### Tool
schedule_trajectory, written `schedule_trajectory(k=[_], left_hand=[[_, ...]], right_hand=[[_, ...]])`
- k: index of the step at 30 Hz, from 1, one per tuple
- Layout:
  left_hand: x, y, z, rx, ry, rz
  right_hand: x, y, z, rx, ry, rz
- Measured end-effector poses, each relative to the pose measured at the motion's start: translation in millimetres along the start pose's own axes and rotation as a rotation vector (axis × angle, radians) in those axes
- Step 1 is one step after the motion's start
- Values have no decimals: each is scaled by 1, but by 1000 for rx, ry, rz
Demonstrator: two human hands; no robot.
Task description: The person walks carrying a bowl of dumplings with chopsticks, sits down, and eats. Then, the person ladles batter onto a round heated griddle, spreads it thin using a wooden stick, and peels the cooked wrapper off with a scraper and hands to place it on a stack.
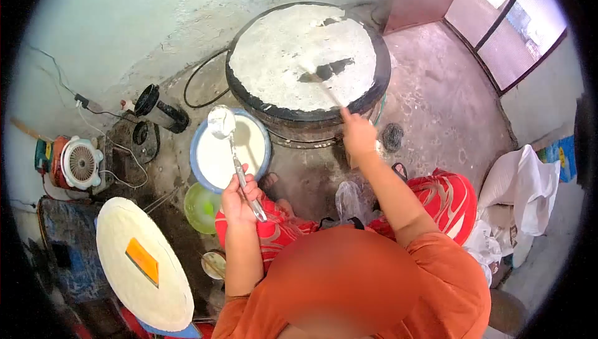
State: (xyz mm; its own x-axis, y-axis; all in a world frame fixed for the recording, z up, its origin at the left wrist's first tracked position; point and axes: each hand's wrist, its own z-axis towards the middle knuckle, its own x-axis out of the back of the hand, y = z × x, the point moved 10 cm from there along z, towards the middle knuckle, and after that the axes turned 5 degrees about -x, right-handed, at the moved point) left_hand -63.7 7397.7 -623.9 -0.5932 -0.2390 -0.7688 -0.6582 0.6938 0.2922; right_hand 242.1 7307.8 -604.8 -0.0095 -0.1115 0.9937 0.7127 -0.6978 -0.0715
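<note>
My left hand (pixel 242 194) is closed around the handle of a metal ladle (pixel 221 122), whose white-coated bowl is over the edge of a blue-rimmed basin (pixel 268 152) of white batter. My right hand (pixel 360 135) grips a thin stick-like tool (pixel 330 95). The tool's far end, blurred, reaches the middle of a large round black griddle (pixel 385 71). A white layer of batter (pixel 268 59) covers most of the griddle, with dark gaps near its centre and at its top right.
On the left are a round pale board (pixel 128 255) with an orange piece (pixel 142 262), a small fan (pixel 81 162) and a black cylinder (pixel 163 112). A green bowl (pixel 200 209) sits below the basin. White sacks (pixel 520 183) lie at the right.
</note>
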Motion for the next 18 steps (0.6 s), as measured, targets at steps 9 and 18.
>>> schedule_trajectory(k=[9,18], left_hand=[[-5,-4,8,-14,-20,29],[-1,-3,10,-28,-21,34]], right_hand=[[-4,17,-3,-9,116,52],[6,33,-13,-90,79,159]])
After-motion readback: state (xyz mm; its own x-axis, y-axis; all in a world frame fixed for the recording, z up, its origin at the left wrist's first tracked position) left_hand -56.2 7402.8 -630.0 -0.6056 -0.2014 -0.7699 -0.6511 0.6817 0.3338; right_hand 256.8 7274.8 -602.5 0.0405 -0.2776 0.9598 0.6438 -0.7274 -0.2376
